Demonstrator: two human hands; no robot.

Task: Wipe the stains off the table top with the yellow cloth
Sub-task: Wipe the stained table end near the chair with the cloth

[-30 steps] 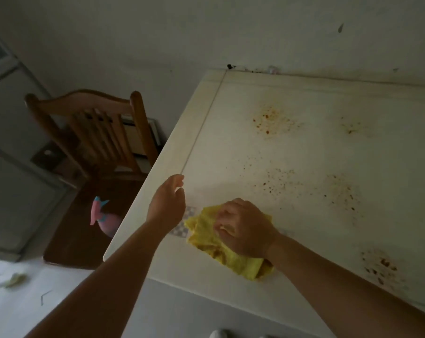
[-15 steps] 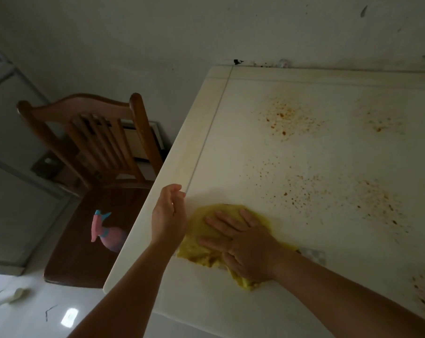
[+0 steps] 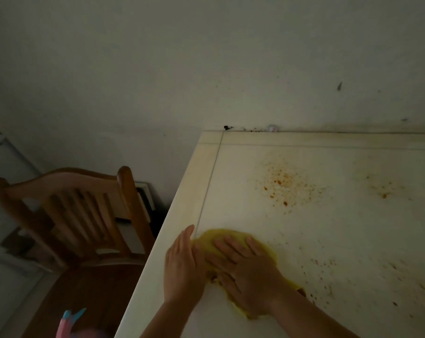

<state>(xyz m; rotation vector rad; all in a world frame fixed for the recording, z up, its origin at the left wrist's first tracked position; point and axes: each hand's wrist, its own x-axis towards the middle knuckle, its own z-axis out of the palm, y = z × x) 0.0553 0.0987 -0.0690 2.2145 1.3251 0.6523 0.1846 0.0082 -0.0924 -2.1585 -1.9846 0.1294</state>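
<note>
Dim grey plaster wall [image 3: 206,69] backs a cream-white rectangular table top [image 3: 328,240] whose far edge touches it. Near the table's left edge lies the crumpled yellow cloth [image 3: 214,240], flattened on the surface. Flat on top of the cloth rests the right hand [image 3: 248,272], palm down with fingers spread and pointing toward the wall, covering most of the fabric so that only its far and right margins show. Just left of the cloth is the left hand [image 3: 182,269], fingers held together and straight, its inner side touching the cloth's left margin. Orange-brown speckled stains [image 3: 284,186] dot the table beyond and right of the cloth. Left of the table stands a brown wooden slat-back chair [image 3: 84,215]; a pink and blue spray bottle [image 3: 70,323] sits on its seat.
</note>
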